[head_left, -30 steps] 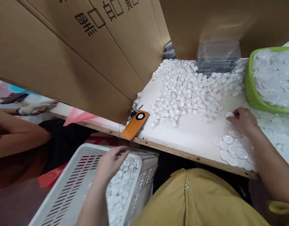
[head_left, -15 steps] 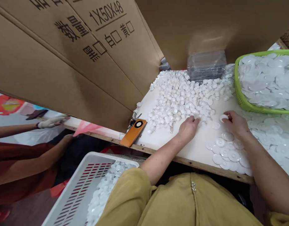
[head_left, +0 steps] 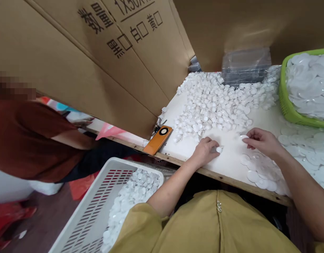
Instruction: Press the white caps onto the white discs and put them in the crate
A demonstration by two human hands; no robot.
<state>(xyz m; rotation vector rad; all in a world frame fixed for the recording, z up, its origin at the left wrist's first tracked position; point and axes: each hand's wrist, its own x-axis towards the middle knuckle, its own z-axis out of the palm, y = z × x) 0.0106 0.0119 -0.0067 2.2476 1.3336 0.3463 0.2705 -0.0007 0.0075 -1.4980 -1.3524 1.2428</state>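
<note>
My left hand (head_left: 205, 151) is closed in a pinch on a small white plastic cap (head_left: 219, 149), low over the white tabletop in front of the heap of similar small caps (head_left: 214, 102). Between the thumb and fingers of my right hand (head_left: 263, 142) is a thin white plastic disc (head_left: 243, 137), tilted so that it shows nearly edge-on. The two pieces are apart. Below my right hand lies a spread of flat white discs (head_left: 262, 172), and more discs (head_left: 309, 147) lie past my right forearm.
A green basket (head_left: 282, 92) full of discs stands at right. Cardboard (head_left: 141, 73) walls the left and back. A plastic-wrapped grey stack (head_left: 246, 65) sits behind the heap. An orange phone (head_left: 158, 140) rests at the table edge. Below is a white crate (head_left: 98, 196) holding white pieces; another person (head_left: 32, 140) is left.
My left hand has drawn back from the heap toward the table edge with a small cap. My right hand has lifted the disc off the spread. The view has shifted left.
</note>
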